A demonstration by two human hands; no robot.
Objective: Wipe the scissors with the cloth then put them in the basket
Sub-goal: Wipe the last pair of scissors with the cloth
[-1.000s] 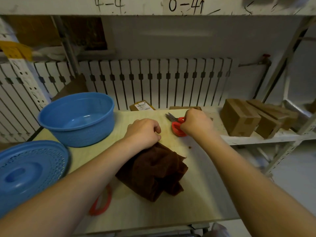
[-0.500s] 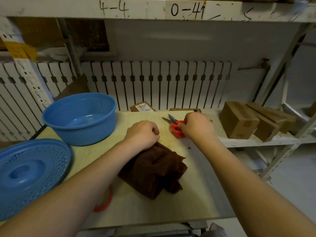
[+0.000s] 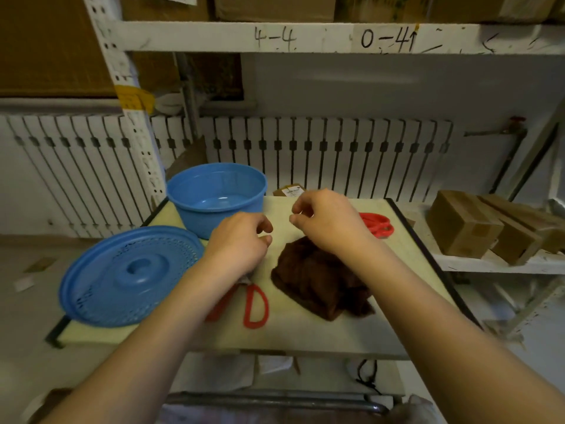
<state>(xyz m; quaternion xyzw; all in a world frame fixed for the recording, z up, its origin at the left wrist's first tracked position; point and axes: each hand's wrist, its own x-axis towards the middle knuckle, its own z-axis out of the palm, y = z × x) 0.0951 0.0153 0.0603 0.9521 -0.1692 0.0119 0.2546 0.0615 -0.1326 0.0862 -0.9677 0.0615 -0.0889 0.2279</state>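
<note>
Hands first: both hover above the table with fingers loosely curled and nothing in them. Left hand [image 3: 241,240] hangs over the near scissors; right hand [image 3: 324,221] floats above the cloth [image 3: 318,280]. 0.5 s ago the left fist pressed the cloth and the right gripped a red-handled pair by its handles; now both have let go and lifted. That far pair of scissors [image 3: 376,224] lies flat near the table's right edge, well apart from the cloth.

Meaning, as a judgement: no wiping is under way at this instant, and nothing shows in the basket [image 3: 217,197]. Looks like a reset between grasps, with wipe and placement both outstanding.

Materials:
- Cloth: dark brown, fuzzy pile, crumpled into a soft heap at table centre.
- Near scissors [image 3: 253,307]: thin red plastic loop handles, blade end hidden under the left wrist.
- Basket: blue plastic, round, deep, glossy inside, at the far left of the table.
- Lid [image 3: 128,276]: blue, perforated dome with central knob, overhanging the left edge.
- Table [image 3: 305,335]: pale, matte board with a dark rim.
</note>
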